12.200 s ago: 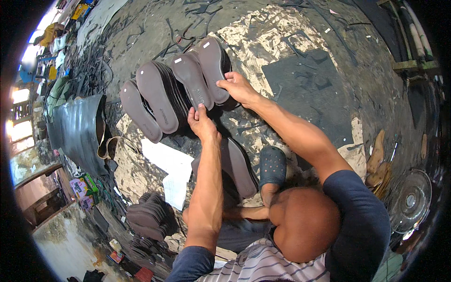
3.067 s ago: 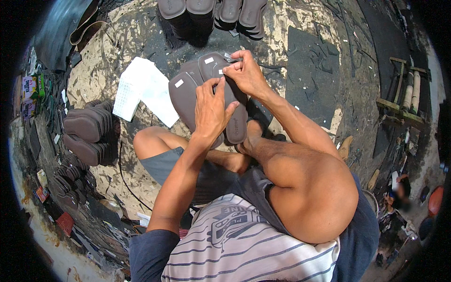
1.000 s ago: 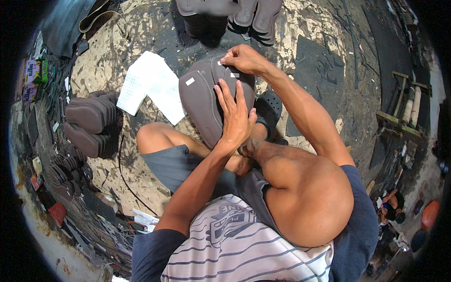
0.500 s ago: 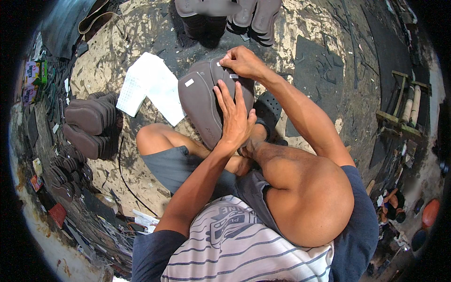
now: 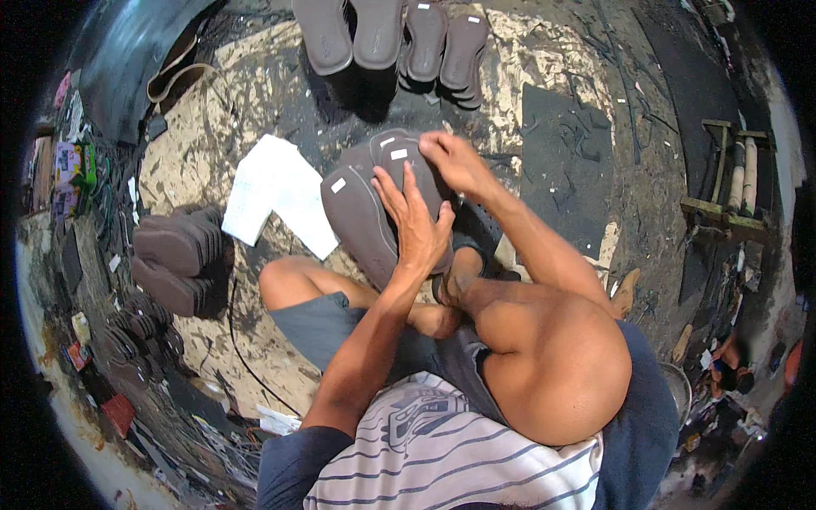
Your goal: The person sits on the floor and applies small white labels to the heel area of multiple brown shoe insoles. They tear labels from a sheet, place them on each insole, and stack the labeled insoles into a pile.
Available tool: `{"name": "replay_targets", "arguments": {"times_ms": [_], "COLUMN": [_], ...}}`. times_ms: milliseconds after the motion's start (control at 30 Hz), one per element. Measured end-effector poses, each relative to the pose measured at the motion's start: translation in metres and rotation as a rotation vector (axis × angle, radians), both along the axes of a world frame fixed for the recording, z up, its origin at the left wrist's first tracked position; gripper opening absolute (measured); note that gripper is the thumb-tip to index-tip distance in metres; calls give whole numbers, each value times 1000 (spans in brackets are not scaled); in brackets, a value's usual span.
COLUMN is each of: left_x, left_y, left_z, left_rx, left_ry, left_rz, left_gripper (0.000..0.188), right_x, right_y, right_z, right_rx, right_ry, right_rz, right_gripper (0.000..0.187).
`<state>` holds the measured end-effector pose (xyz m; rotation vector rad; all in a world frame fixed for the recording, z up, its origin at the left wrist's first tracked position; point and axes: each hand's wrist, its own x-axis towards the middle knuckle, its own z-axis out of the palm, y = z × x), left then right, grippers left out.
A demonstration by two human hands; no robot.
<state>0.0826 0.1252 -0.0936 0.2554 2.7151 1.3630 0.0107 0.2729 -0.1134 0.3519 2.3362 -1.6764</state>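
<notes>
Several dark brown footbed-shaped insoles [image 5: 359, 212] lie overlapped in front of me, some bearing small white labels near their wide far ends. My left hand [image 5: 416, 223] rests on the upper insole [image 5: 418, 174], its fingers spread out and flat. At that insole's far right edge is my right hand [image 5: 459, 166], its fingers curled together and closed on the rim. The fingertips' exact hold is partly hidden.
White paper sheets [image 5: 276, 191] lie left of the insoles. Stacked brown insoles [image 5: 174, 255] stand farther left, with more insole stacks [image 5: 374, 34] at the far side. A dark flat sheet [image 5: 565, 170] lies right. A wooden frame with rollers [image 5: 738, 183] stands beyond.
My right hand has moved from the insole's labelled end to its right edge. The upper insole has shifted left relative to the one beneath. My left hand stays spread on it. The view has shifted.
</notes>
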Motion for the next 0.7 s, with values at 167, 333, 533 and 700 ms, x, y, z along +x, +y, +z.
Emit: {"name": "replay_targets", "arguments": {"times_ms": [167, 333, 533, 700], "left_x": [-5, -23, -93, -124], "left_y": [6, -8, -134, -231], "left_z": [6, 65, 34, -34], "left_rx": [181, 346, 392, 531], "left_ry": [-36, 81, 62, -330], "left_rz": [46, 22, 447, 722], "left_gripper": [88, 78, 47, 66], "right_x": [44, 34, 49, 37], "right_y": [-3, 45, 116, 126], "right_z": [8, 66, 43, -27], "right_rx": [-346, -140, 233, 440], "right_ry": [62, 137, 473, 490], "right_rz": [-108, -200, -592, -545], "right_gripper": [64, 72, 54, 57]}}
